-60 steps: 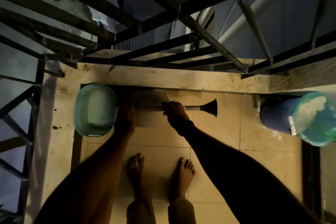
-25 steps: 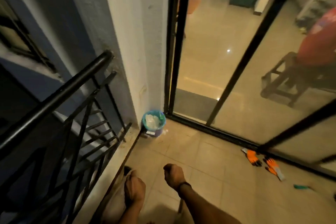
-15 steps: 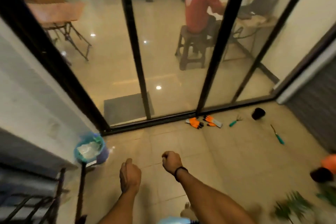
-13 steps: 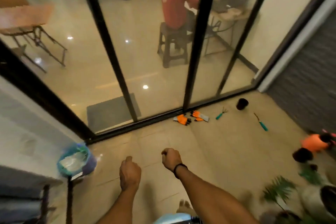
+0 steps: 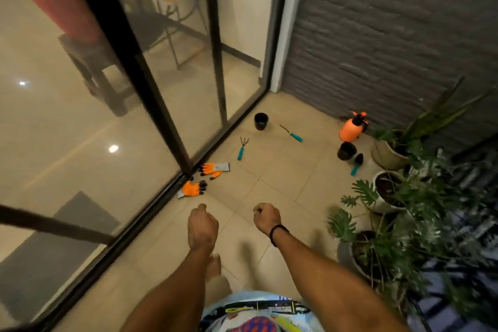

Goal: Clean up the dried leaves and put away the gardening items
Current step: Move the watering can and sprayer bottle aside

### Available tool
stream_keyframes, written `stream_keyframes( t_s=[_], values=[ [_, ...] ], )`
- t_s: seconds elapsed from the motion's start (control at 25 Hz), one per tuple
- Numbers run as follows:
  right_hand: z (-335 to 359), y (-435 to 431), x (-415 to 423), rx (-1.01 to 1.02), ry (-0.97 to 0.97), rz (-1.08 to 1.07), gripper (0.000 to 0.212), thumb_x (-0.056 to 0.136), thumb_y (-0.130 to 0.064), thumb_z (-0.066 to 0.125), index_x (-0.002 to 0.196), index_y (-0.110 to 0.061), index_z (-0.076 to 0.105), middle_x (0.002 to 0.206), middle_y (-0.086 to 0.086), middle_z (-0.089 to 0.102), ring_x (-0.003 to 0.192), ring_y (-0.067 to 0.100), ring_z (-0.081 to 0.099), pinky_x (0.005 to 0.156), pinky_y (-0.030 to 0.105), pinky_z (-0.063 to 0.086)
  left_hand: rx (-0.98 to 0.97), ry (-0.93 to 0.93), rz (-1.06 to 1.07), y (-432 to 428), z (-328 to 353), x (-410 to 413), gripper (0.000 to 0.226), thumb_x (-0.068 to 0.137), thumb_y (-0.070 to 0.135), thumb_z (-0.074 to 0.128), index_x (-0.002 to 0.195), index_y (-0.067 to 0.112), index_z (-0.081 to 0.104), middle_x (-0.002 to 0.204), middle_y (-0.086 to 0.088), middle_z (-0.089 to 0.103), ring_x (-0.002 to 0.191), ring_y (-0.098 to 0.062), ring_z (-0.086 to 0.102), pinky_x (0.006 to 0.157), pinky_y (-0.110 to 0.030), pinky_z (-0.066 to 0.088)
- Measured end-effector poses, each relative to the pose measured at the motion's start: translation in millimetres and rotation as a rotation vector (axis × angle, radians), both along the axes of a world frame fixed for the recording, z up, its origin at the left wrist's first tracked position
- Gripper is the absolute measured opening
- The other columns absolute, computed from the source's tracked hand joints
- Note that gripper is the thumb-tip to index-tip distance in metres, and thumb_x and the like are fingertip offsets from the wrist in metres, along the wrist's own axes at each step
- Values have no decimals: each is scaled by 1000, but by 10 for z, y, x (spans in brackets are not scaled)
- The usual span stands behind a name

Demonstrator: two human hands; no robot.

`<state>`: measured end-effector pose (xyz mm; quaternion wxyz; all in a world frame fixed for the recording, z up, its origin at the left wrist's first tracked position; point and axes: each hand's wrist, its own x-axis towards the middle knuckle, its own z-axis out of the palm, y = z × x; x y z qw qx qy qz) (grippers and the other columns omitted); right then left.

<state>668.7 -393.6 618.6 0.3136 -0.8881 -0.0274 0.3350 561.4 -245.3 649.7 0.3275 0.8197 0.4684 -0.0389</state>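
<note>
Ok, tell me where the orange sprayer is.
The sprayer stands on the floor at upper right of the head view, by the grey wall, just behind a black pot.

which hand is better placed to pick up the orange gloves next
Left, probably. The left hand is empty and lines up with the nearer glove by the door track. The right hand, also empty, is off to the side of both gloves, closer to the plants.

You turn from the railing to the corner: gloves [image 5: 214, 168], rake [image 5: 241, 148], sprayer [image 5: 350, 131] and plants [image 5: 363, 191] now show, and your left hand [image 5: 202, 226] and right hand [image 5: 265, 218] are off the can, fisted.
</note>
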Motion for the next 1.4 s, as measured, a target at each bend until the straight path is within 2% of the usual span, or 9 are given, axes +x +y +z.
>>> stream_keyframes(
  t_s=[0.12, 0.2, 0.44, 0.56, 0.68, 0.88, 1.08, 1.28, 1.4],
  values=[
    [-15, -35, 501, 14, 23, -228, 26, 90, -7, 47, 97, -11, 72, 110, 6, 71, 105, 24, 63, 85, 19, 45, 26, 29, -168, 241, -44, 764, 41, 95, 5, 45, 136, 4, 54, 125, -18, 62, 113, -31, 60, 94, -39, 51],
    [1, -98, 780, 23, 21, -363, 28, 91, -8, 47, 101, -13, 73, 113, 5, 70, 109, 24, 62, 86, 18, 42, 65, 65, -339, 277, -53, 1245, 40, 94, 3, 45, 133, 3, 55, 127, -17, 61, 116, -29, 58, 97, -36, 47],
    [-199, -481, 1827, 31, 50, -632, 28, 89, -7, 47, 98, -13, 72, 109, 7, 69, 103, 26, 62, 79, 19, 43, 95, 87, -654, -108, -164, 2712, 35, 95, 6, 46, 129, 5, 55, 126, -15, 60, 117, -29, 56, 97, -34, 44],
    [-307, -768, 2478, -6, 51, -628, 24, 90, -6, 47, 94, -11, 70, 100, 7, 68, 96, 27, 61, 72, 20, 40, 101, 82, -685, -413, -322, 3466, 36, 95, 5, 46, 131, 6, 54, 123, -15, 61, 114, -29, 57, 94, -37, 47],
    [-316, -1023, 3072, -6, 95, -618, 22, 92, -8, 46, 78, -17, 60, 84, 4, 59, 84, 23, 57, 69, 23, 40, 67, 84, -682, -717, -315, 4105, 38, 95, 5, 47, 132, 6, 54, 122, -15, 62, 110, -30, 59, 90, -37, 49],
    [-269, -1450, 4174, -25, 123, -658, 23, 93, -11, 48, 95, -13, 70, 99, 4, 68, 92, 21, 62, 73, 22, 45, -11, 118, -718, -1158, -290, 5221, 40, 96, 8, 49, 137, 8, 50, 125, -14, 60, 110, -27, 57, 91, -35, 48],
    [-365, -1846, 5367, -125, 134, -645, 23, 93, -11, 48, 97, -12, 70, 107, 6, 69, 103, 27, 63, 77, 24, 44, -77, 181, -791, -1434, -470, 6486, 38, 101, 24, 50, 137, 12, 49, 129, -10, 56, 115, -24, 54, 97, -37, 46],
    [-471, -2185, 6480, -202, 157, -648, 22, 92, -11, 48, 100, -11, 69, 110, 7, 68, 105, 28, 61, 77, 23, 43, -49, 259, -954, -1702, -739, 7852, 45, 99, 17, 49, 143, 13, 42, 130, -12, 57, 112, -27, 56, 93, -39, 51],
    [-520, -2418, 7092, -175, 155, -698, 20, 93, -10, 48, 103, -8, 66, 111, 11, 66, 107, 31, 60, 83, 29, 47, -8, 338, -1072, -1929, -709, 8613, 44, 99, 15, 45, 143, 12, 42, 134, -14, 55, 118, -30, 54, 91, -38, 47]
  ],
)
